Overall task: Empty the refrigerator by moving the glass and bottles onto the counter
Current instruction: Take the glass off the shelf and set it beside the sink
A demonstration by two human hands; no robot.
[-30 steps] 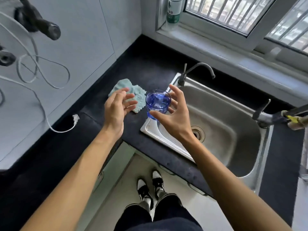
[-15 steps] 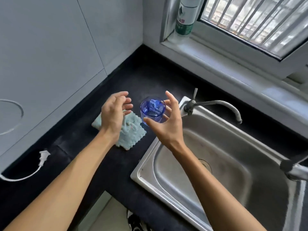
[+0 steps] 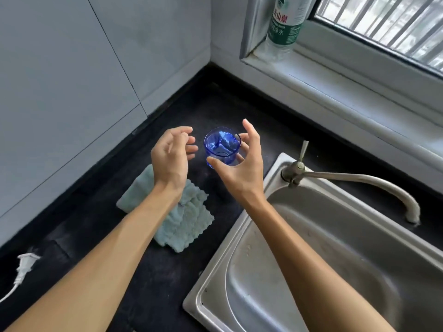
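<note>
A small blue glass (image 3: 221, 146) is upright above the black counter (image 3: 153, 283), left of the sink. My right hand (image 3: 239, 168) wraps it, thumb on its near side and fingers behind it. Just left of the glass, my left hand (image 3: 171, 156) hangs with its fingers loosely curled and apart, holding nothing and not touching the glass. A clear plastic water bottle (image 3: 284, 27) with a green label stands on the window sill at the back. Whether the glass rests on the counter I cannot tell.
A pale green cloth (image 3: 189, 228) lies on the counter under my left wrist. A steel sink (image 3: 340, 279) with a long tap (image 3: 354, 179) fills the right side. A white plug (image 3: 25, 263) and cord lie at the left. Tiled wall stands behind.
The view has moved in closer to the counter corner. Both hands and the glass have gone farther over the counter, past the cloth toward the wall.
</note>
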